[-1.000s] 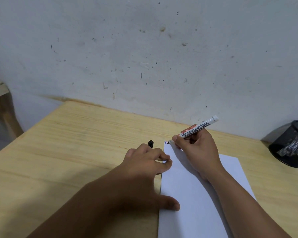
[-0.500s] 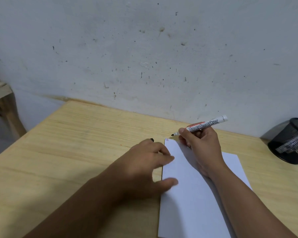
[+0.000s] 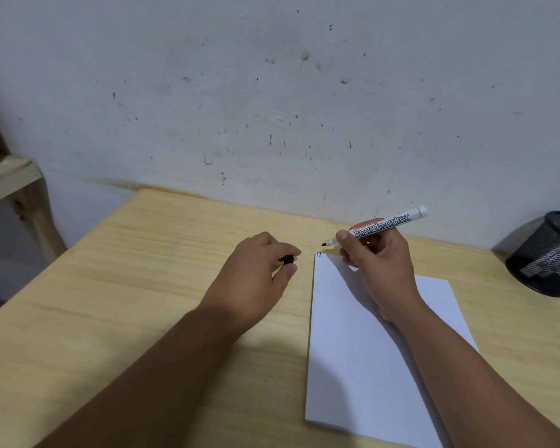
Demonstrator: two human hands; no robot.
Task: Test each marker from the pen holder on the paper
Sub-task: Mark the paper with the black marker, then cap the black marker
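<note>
A white sheet of paper (image 3: 362,350) lies on the wooden table (image 3: 143,286), with a few short ink strokes (image 3: 319,254) at its top left corner. My right hand (image 3: 375,263) holds an uncapped white board marker (image 3: 385,224), its black tip pointing left just above and beyond that corner. My left hand (image 3: 256,279) rests on the table left of the paper and pinches the small black marker cap (image 3: 287,259) between thumb and fingers. A black mesh pen holder (image 3: 547,253) stands at the far right; its inside is not visible.
A stained white wall runs along the table's back edge. A wooden shelf frame (image 3: 17,189) stands off the table's left side. Bare tabletop stretches to the left of my left forearm.
My right hand lifted the marker tip off the paper's corner. My left hand came off the paper's left edge and picked up the black cap from the table.
</note>
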